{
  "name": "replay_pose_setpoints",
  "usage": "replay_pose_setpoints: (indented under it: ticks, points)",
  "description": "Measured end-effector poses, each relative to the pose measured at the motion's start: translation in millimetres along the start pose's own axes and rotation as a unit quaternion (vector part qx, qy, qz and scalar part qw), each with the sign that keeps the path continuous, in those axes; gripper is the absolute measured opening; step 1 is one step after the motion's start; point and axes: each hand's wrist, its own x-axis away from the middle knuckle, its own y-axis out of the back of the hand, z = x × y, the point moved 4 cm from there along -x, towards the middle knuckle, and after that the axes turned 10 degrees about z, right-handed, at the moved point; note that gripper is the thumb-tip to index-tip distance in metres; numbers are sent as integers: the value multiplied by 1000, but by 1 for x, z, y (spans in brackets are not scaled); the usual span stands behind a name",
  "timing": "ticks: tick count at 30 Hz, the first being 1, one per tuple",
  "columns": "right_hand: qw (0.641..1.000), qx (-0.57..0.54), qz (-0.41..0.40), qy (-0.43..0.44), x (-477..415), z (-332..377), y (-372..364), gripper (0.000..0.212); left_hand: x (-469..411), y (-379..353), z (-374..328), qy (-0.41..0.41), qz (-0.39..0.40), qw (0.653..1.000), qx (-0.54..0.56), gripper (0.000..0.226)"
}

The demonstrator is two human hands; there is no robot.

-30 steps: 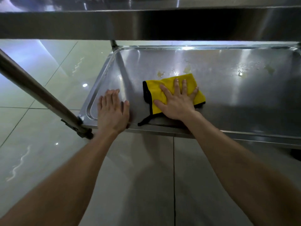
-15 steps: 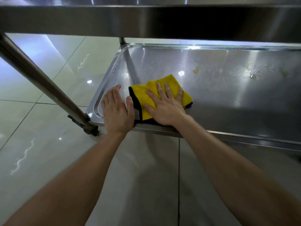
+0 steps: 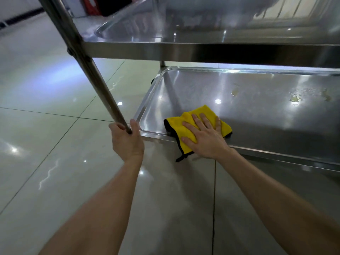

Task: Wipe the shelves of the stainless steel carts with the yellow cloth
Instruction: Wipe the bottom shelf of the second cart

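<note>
Yellow cloth (image 3: 189, 137) under right hand's (image 3: 204, 138) flat fingers (image 3: 205, 119), shelf (image 3: 266, 116) edge

My right hand (image 3: 206, 138) is pressing the cloth (image 3: 207, 112) on the lower shelf (image 3: 257, 122), at its near left corner, my left hand (image 3: 127, 142) gripping the post (image 3: 95, 74) there.

- Glossy pale tiled floor (image 3: 46, 126) fills the left and near side, crossed by thin dark grout lines (image 3: 55, 115).
- Small bright light spots (image 3: 119, 103) and a bluish sheen reflect off it.
- Far left, a pale wall (image 3: 16, 2) with a dark skirting strip (image 3: 22, 15).
- Far off, a blurred red shape (image 3: 90, 5).
</note>
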Motion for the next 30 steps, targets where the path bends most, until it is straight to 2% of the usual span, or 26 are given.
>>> replay_pose_setpoints:
  ticks: [2,4,6,8,11,14,16,21,25,30]
  points:
    - [1000,-2,4,-4,-3,0,2,74,-14,16,-1,28,-24,998,49,55]
    - [1000,-3,16,-10,-7,4,2,75,-35,24,-14,-10,11,997,74,63]
    - [1000,-5,26,-17,-12,10,0,76,-55,23,-29,-13,79,992,99,58]
    - [999,-8,29,-19,-18,21,-3,77,-71,18,-35,15,109,984,142,50]
    - [999,-5,32,-10,-34,47,-8,82,-79,11,-31,45,85,980,175,50]
    - [999,-10,37,-4,-59,75,-15,85,-81,5,-22,50,42,980,185,61]
    - [999,-20,37,-10,-81,87,-18,87,-83,3,-18,42,28,981,185,61]
    - [999,-20,44,-21,-167,80,0,89,-87,0,-12,9,26,978,208,58]
    - [995,-7,89,-42,-230,73,14,89,-87,-2,-7,-3,37,978,208,49]
    - [994,-12,94,-55,-230,87,12,90,-84,-3,-7,-8,19,979,205,51]
